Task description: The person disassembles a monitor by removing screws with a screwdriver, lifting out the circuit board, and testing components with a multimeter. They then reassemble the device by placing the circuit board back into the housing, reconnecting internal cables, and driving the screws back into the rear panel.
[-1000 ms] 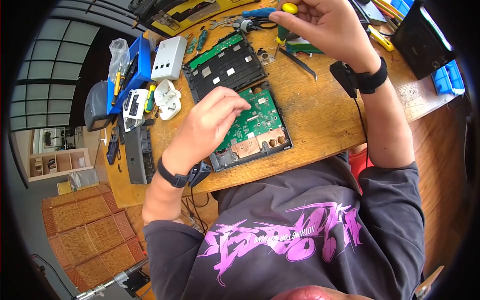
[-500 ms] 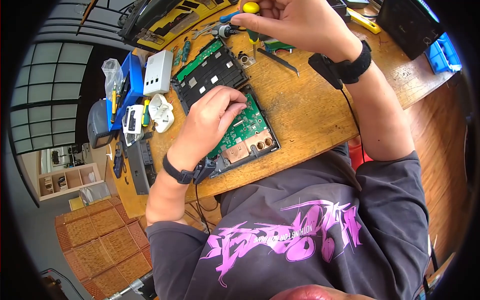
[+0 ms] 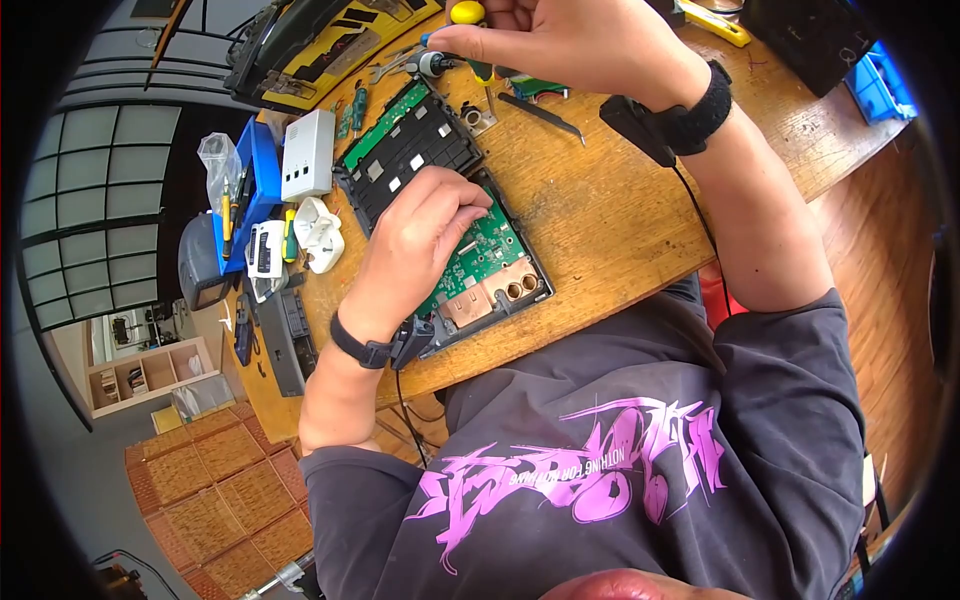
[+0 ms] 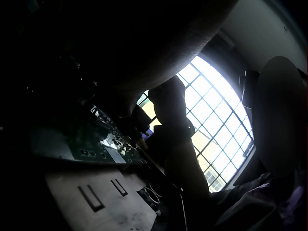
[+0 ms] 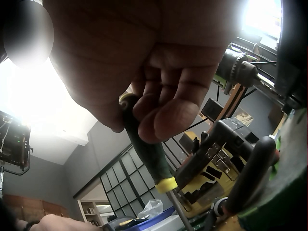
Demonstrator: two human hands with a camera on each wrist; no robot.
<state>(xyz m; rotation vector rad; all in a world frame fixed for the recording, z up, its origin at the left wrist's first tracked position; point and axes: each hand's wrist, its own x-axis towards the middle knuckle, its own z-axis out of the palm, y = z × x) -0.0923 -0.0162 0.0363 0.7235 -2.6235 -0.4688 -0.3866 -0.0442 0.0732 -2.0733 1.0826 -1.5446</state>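
An opened black device lies on the wooden bench, its green circuit board [image 3: 490,243] beside a copper-coloured plate [image 3: 466,305]. Over the board is the left hand [image 3: 415,232], fingers bent, thumb and fingertips together near its upper part; whether they pinch anything is hidden. In the dark left wrist view, the board [image 4: 91,144] and plate [image 4: 101,197] appear below the hand. Beyond the device, the right hand [image 3: 600,50] holds a yellow-and-green screwdriver [image 3: 468,13], shaft downward. The right wrist view shows that hand [image 5: 159,82] pinching the dark green handle [image 5: 149,151] between thumb and fingers.
The black cover [image 3: 412,150] adjoins the device's far side. Tweezers [image 3: 541,114] lie right of it. A white box [image 3: 308,153], blue tray [image 3: 262,180] and white case [image 3: 318,235] stand left. At the back is a yellow-black toolbox [image 3: 330,45].
The head view has shifted, moving the bench items leftward. The right hand has come closer to the device with the screwdriver. The left thumb and fingertips have drawn together over the board.
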